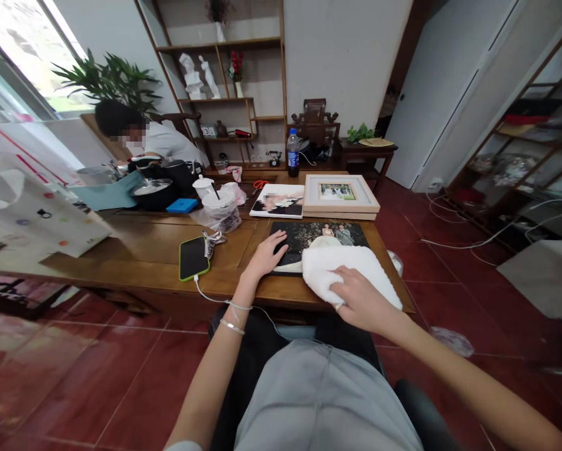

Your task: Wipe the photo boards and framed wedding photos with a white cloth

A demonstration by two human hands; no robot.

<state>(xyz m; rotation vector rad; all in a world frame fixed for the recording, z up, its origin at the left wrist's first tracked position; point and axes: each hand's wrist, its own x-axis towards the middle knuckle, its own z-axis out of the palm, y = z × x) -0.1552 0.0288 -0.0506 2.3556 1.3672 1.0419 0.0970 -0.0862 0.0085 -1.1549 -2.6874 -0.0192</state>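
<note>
A dark wedding photo panel (304,235) lies flat at the table's front edge, with two people pictured at its upper right. My left hand (266,255) rests on the panel's left side, fingers stretched out and holding nothing. On the lower right of the panel is a fluffy white towel (319,268), which hangs over toward the table edge and covers part of the picture. My right hand (358,293) grips this towel from above, its fingers curled into the cloth and pressing it down.
Behind the panel lie another photo print (281,203) and stacked light wooden frames (341,207). Left of my left hand is a charging phone (193,260). Farther back stand a lidded cup (217,203), a cola bottle (292,153) and a blue bin (104,191). A co-worker (168,134) bends over the far left.
</note>
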